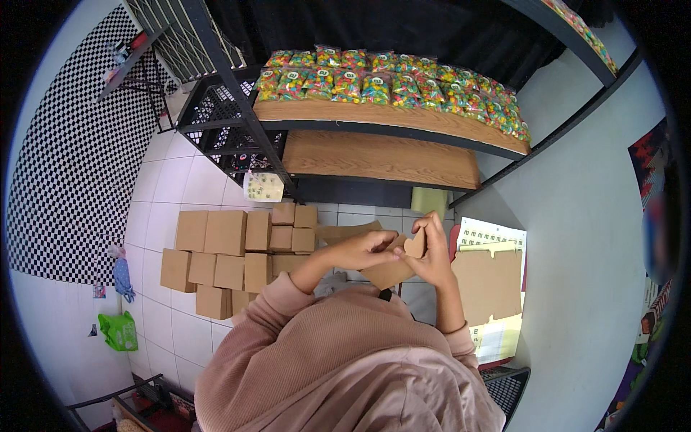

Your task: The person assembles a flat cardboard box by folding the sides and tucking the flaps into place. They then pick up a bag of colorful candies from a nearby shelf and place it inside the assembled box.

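Note:
A flat brown cardboard box blank (pixel 392 272) is held up in front of my chest by both hands. My left hand (pixel 363 248) pinches it from the left side, fingers pressed near a rounded flap (pixel 415 246). My right hand (pixel 432 252) grips the right side, with its fingers curled around that flap. The blank looks partly folded. My pink sleeves cover both forearms and hide its lower part.
Several assembled brown boxes (pixel 230 255) are stacked on the white tiled floor to my left. A pile of flat cardboard blanks (pixel 489 284) lies to my right. A wooden shelf (pixel 389 119) ahead holds several bags of colourful sweets (pixel 389 83). A green bag (pixel 119 331) lies at lower left.

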Action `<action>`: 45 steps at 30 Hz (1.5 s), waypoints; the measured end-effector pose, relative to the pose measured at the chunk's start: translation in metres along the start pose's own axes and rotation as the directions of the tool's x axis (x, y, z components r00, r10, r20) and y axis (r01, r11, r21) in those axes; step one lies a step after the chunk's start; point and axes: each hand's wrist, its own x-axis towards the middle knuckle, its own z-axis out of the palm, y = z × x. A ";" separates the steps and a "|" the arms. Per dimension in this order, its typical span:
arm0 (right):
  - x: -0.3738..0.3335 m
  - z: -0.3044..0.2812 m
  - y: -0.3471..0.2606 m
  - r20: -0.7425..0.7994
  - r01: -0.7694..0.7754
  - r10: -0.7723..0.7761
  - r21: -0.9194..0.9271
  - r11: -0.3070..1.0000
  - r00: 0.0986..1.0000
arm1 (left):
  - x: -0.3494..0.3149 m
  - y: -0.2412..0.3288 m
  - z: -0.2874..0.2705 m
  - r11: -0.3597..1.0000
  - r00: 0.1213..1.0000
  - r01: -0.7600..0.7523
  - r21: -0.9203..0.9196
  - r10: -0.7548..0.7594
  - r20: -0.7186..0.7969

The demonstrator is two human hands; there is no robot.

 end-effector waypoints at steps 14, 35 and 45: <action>-0.011 0.024 -0.015 0.139 -0.212 0.177 0.304 0.929 0.974 | -0.024 -0.030 0.009 0.990 0.967 -0.095 -0.106 0.067 -0.244; -0.028 0.049 -0.031 -0.019 -0.337 0.363 0.324 0.884 0.932 | -0.037 -0.046 0.006 0.986 0.962 -0.048 -0.158 0.003 -0.275; -0.022 0.038 -0.025 0.032 -0.229 0.226 0.133 0.964 0.974 | -0.034 -0.050 0.009 0.917 0.967 -0.082 -0.391 -0.022 -0.253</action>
